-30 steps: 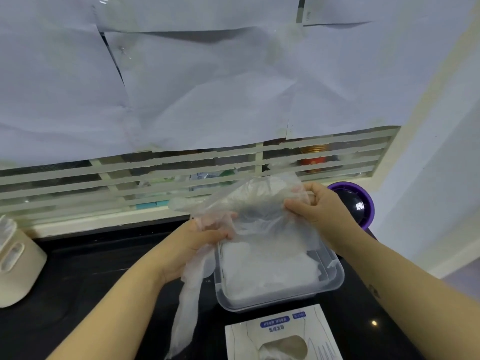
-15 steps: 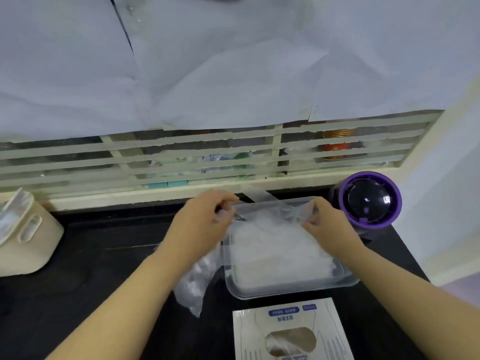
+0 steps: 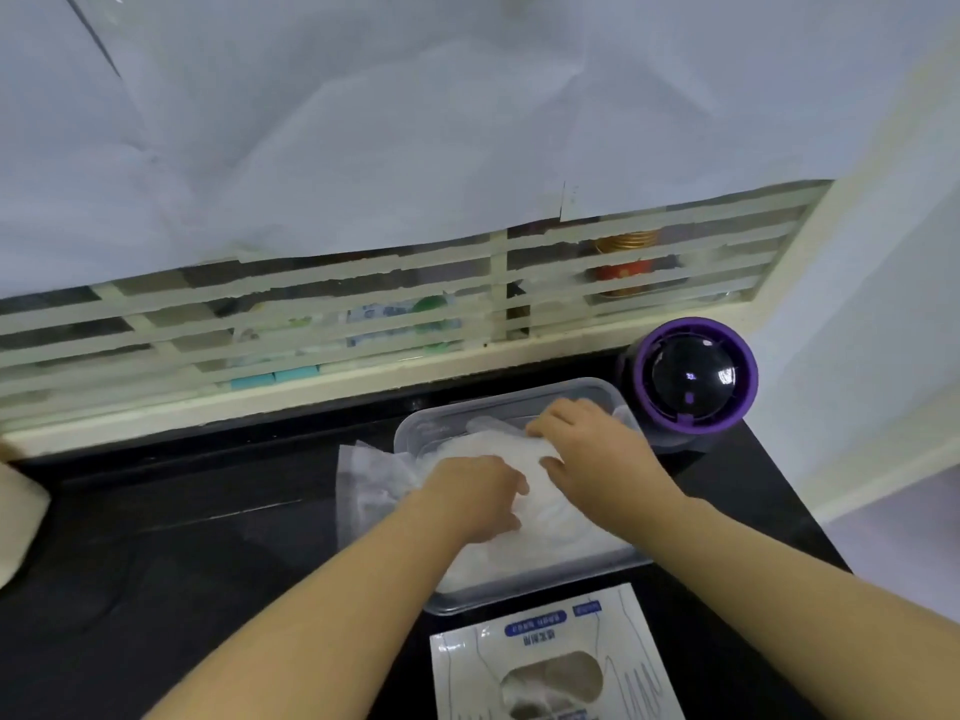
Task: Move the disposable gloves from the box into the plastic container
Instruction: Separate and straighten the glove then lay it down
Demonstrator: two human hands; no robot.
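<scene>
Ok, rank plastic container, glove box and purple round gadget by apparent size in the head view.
1. plastic container
2. glove box, cropped by the frame and nearer, so unsure
3. purple round gadget

Your widest lane is the left half of the countertop (image 3: 156,537): bare black surface runs from the beige tub (image 3: 15,511) at the left edge across to the glove (image 3: 363,480) draped over the plastic container's (image 3: 415,433) left rim. Right of the container it's tight. The purple round device (image 3: 691,376) sits in the back right corner, just beside the rim, and the wall (image 3: 857,356) rises along the right edge. At the front edge the glove box (image 3: 550,662) sits just beside the container's near wall, leaving a thin gap. The window ledge (image 3: 311,392) closes the back edge. From above, your left hand (image 3: 475,493) and right hand (image 3: 592,449) lie on the heap of gloves (image 3: 561,532), covering most of the opening.
</scene>
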